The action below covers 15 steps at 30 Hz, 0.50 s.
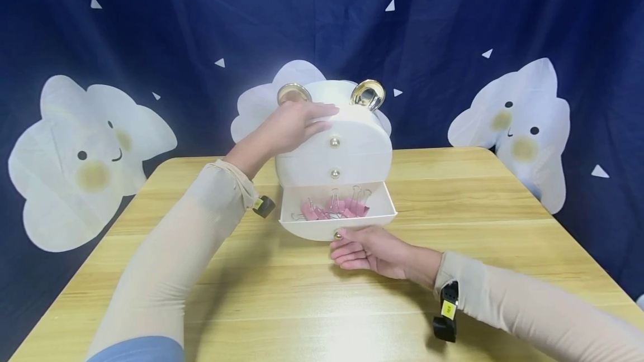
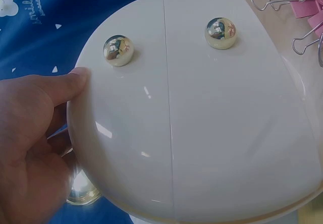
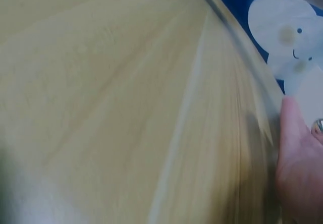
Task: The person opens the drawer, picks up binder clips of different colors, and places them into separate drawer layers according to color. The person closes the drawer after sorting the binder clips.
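A white rounded drawer box with gold ear-shaped pieces on top, one of them a gold ear, stands on the table. Its bottom drawer is pulled out and holds several pink binder clips. My left hand rests on the upper left of the box, fingers stretched across its top; the left wrist view shows the thumb at the front edge. With thumb and forefinger, my right hand pinches the gold knob of the open drawer, its other fingers below the knob.
Two upper drawers are closed, each with a gold knob on its front. The wooden table stretches out around the box. A dark blue curtain printed with white clouds and small triangles hangs behind.
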Motion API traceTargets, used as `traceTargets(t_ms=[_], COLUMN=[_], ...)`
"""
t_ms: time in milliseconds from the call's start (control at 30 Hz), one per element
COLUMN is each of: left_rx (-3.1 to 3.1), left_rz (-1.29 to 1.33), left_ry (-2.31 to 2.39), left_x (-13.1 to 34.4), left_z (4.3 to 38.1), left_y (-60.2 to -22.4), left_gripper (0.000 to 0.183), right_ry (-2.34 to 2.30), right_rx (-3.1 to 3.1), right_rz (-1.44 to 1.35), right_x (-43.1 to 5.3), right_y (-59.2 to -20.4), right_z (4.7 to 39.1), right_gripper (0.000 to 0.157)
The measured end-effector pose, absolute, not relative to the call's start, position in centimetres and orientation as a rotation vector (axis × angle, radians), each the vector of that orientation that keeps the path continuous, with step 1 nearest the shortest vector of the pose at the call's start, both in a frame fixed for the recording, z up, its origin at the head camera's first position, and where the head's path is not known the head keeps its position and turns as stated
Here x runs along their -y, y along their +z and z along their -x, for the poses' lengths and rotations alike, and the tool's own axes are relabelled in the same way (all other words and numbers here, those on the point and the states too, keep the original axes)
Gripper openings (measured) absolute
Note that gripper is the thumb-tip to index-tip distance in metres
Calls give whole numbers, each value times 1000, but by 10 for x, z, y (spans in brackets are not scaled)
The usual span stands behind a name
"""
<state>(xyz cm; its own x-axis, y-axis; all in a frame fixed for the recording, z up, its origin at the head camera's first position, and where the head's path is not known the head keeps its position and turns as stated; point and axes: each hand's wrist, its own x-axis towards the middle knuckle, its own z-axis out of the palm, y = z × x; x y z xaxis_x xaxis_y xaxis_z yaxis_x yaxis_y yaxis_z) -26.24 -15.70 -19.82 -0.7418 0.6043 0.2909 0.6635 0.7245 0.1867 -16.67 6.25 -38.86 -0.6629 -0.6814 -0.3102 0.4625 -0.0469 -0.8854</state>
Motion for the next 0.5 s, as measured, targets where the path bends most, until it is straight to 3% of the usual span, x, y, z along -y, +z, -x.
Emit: traceTargets(t_ms=[500], left_rx=[2681], left_rz=[1048], left_ry=[-334], left_x=[159], left_z=[263], left_y=[-197], left_gripper=[39], right_ry=[-1922], right_rx=[-1460], right_rz=[190], right_x=[-55], right_y=[-388], right_z=[162], right_gripper=[46])
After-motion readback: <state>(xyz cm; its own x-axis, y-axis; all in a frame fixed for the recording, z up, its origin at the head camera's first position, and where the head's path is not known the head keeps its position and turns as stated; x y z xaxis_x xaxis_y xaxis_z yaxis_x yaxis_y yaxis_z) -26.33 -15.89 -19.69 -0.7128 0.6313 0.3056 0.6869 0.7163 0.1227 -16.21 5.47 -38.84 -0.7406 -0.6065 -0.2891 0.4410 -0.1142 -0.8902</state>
